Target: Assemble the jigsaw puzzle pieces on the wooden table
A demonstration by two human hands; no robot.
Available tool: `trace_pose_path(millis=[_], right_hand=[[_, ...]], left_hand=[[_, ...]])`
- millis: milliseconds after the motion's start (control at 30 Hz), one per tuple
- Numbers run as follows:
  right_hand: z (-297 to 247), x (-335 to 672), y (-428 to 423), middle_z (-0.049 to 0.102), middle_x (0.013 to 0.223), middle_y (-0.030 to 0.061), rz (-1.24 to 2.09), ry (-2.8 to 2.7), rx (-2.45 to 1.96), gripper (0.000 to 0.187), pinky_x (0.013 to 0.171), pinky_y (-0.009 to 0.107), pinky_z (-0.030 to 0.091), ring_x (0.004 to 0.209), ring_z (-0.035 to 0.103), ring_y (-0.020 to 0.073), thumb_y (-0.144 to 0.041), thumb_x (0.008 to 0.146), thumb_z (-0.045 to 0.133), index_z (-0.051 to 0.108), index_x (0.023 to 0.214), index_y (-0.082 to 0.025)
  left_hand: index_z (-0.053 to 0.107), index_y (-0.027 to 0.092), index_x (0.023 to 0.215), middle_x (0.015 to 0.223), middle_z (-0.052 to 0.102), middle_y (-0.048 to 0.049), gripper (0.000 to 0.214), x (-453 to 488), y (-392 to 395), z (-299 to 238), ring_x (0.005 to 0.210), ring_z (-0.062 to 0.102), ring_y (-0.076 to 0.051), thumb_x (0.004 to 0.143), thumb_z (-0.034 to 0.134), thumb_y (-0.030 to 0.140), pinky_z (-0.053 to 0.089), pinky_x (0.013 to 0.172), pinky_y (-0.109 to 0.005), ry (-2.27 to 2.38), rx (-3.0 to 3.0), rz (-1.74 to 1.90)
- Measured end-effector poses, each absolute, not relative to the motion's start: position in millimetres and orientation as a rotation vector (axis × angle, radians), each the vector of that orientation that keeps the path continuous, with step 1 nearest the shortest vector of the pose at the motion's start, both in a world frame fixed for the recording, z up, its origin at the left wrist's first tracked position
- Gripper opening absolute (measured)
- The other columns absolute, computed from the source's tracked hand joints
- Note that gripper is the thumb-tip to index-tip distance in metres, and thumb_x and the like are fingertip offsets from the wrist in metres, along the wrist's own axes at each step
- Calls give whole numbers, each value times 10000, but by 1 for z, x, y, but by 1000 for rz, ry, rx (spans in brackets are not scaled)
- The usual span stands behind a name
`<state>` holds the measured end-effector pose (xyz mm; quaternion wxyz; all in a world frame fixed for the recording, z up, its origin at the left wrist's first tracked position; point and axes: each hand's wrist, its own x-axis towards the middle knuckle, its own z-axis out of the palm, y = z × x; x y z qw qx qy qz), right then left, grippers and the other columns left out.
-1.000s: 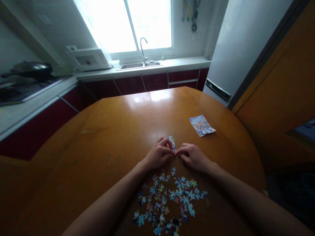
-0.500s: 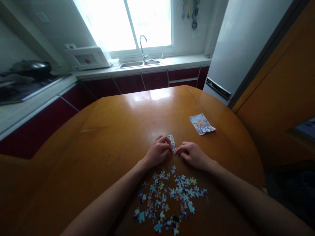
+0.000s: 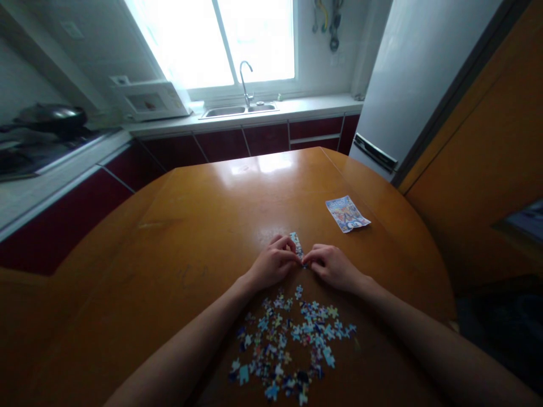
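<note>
We pinch the puzzle strip [image 3: 297, 246] with left hand [image 3: 271, 265] and right hand [image 3: 335, 267], fingers curled closed on its near end; seating this joint likely needs careful alignment.

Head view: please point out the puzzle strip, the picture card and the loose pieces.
puzzle strip [image 3: 296, 242], head view, on its far, uncovered end.
picture card [image 3: 348, 213], head view, on the middle of its printed face.
loose pieces [image 3: 307, 328], head view, on the dense middle of the scatter.
</note>
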<state>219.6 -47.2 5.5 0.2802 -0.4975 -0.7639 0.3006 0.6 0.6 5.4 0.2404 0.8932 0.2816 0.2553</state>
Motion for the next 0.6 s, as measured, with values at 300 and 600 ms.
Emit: trace_pose_path(millis=[300,600], right_hand=[[5,221,-46,665,809,20,805,-2015,-1341,244,701,261,437,743,594,150,-81,793,579,774,839,-221],[5,220,-46,663,793,23,824,-1931,-1313,210,687,262,435,721,582,146,-99,804,577,760,827,-200]], left_hand=[[773,269,878,957,601,-39,243,1,0,7,994,506,-197,875,595,105,450,941,-373,766,2426,666],[754,234,868,950,600,-40,287,1,2,6,987,521,-193,821,544,44,464,929,-366,797,2373,741]])
